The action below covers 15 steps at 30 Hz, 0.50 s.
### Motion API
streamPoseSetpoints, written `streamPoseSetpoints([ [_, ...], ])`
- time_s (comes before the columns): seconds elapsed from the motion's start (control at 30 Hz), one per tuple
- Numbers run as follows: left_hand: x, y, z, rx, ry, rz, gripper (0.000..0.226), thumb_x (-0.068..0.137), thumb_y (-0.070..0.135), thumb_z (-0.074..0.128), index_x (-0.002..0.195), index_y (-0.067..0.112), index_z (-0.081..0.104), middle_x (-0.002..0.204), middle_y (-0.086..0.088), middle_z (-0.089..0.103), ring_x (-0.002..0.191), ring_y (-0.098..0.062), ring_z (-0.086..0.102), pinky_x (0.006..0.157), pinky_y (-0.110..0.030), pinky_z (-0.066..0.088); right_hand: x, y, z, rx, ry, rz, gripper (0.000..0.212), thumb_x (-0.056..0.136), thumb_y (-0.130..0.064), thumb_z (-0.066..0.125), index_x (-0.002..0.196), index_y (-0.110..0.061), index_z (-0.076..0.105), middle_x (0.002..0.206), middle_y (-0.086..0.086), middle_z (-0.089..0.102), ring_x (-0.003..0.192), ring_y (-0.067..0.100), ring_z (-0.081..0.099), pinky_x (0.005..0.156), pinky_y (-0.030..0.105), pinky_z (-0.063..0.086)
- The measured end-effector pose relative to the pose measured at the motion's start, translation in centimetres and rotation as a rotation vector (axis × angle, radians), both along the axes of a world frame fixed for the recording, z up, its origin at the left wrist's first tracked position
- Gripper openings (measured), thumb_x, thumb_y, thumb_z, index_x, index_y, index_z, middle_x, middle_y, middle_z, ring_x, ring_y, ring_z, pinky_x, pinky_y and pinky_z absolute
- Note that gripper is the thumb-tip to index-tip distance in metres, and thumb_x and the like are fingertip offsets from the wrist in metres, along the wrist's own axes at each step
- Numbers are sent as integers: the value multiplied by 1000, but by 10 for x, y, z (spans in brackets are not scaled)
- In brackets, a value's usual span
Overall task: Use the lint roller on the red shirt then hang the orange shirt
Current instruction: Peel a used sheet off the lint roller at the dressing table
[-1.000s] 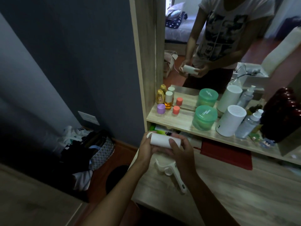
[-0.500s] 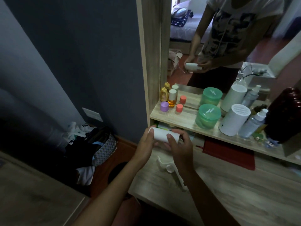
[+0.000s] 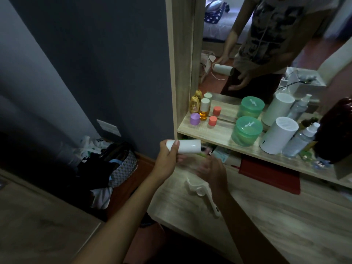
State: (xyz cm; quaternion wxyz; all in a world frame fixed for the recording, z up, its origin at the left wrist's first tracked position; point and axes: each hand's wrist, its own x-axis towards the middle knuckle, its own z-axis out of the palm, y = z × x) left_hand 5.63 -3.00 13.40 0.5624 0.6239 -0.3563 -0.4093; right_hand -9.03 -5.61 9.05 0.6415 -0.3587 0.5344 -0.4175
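A white lint roll (image 3: 187, 146) is held sideways in my left hand (image 3: 168, 159) just below the shelf's left end. The white roller handle (image 3: 204, 195) lies on the wooden desk (image 3: 276, 221) below it, partly behind my right forearm. My right hand (image 3: 210, 168) hovers open and blurred just under the roll, touching nothing. No red or orange shirt is in view.
A wooden shelf (image 3: 213, 133) holds small bottles (image 3: 204, 111), a green tub (image 3: 246, 130), a white cylinder (image 3: 276, 137) and a spray bottle (image 3: 302, 140). A mirror (image 3: 266, 44) stands behind. A red folder (image 3: 270, 173) lies under the shelf. Bags (image 3: 106, 164) sit on the floor at left.
My right hand has let go of the lint roll and dropped below it. The left hand now holds the roll alone, a little farther left.
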Motion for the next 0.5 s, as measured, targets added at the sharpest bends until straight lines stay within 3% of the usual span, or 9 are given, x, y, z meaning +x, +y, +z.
streamPoseSetpoints([
  [0.03, 0, -3, 0, -2, 13, 24, 26, 100, 30, 41, 117, 11, 34, 101, -7, 58, 72, -17, 67, 65, -27, 56, -6, 2, -16, -48, 199, 22, 23, 96, -26, 49, 87, -11, 64, 86, 10, 67, 81, 26, 64, 75, 44, 54],
  [0.1, 2, -4, -1, 2, 22, 38, 25, 101, 29, 39, 117, 11, 32, 101, -8, 57, 68, -15, 67, 62, -25, 55, -13, 12, -48, -110, 620, 328, 23, 93, -16, 51, 75, -16, 66, 83, 11, 67, 81, 26, 62, 72, 39, 50],
  [0.17, 3, -2, -6, 15, 3, 18, 24, 101, 29, 38, 117, 12, 32, 101, -5, 56, 67, -12, 67, 62, -24, 55, -17, 26, -78, -84, 914, 633, 18, 93, -18, 48, 94, -17, 66, 94, 7, 61, 91, 22, 59, 76, 29, 43],
  [0.23, 4, 2, -11, 33, -3, 3, 24, 101, 28, 39, 117, 12, 32, 105, -7, 55, 71, -15, 67, 62, -25, 57, -17, 40, -101, -119, 1014, 623, 27, 95, -33, 41, 111, -21, 59, 95, 0, 55, 95, 19, 59, 78, 28, 43],
  [0.3, 6, 4, -16, 61, 10, 7, 26, 101, 28, 40, 119, 11, 32, 113, -13, 52, 77, -20, 66, 63, -27, 58, -15, 45, -117, -310, 1059, 514, 46, 94, -45, 21, 114, -22, 55, 96, -6, 55, 98, 18, 60, 81, 27, 46],
  [0.37, 8, 5, -19, 77, 21, 13, 26, 101, 26, 41, 120, 10, 32, 116, -15, 50, 77, -22, 65, 60, -23, 58, -13, 44, -132, -357, 1101, 498, 44, 96, -30, 21, 113, -10, 56, 91, -8, 54, 97, 23, 61, 75, 21, 44],
  [0.43, 10, 5, -21, 90, 18, 11, 25, 101, 26, 41, 119, 11, 31, 115, -14, 49, 76, -22, 65, 58, -20, 57, -11, 41, -136, -283, 1069, 519, 37, 98, -13, 21, 102, 1, 56, 86, 5, 60, 82, 27, 66, 68, 27, 52],
  [0.5, 11, 5, -22, 97, 3, 5, 25, 101, 27, 41, 118, 12, 31, 111, -10, 51, 74, -20, 66, 58, -20, 56, -10, 41, -141, -269, 1054, 539, 34, 99, -8, 21, 97, 2, 53, 85, 17, 63, 74, 29, 66, 64, 29, 51],
])
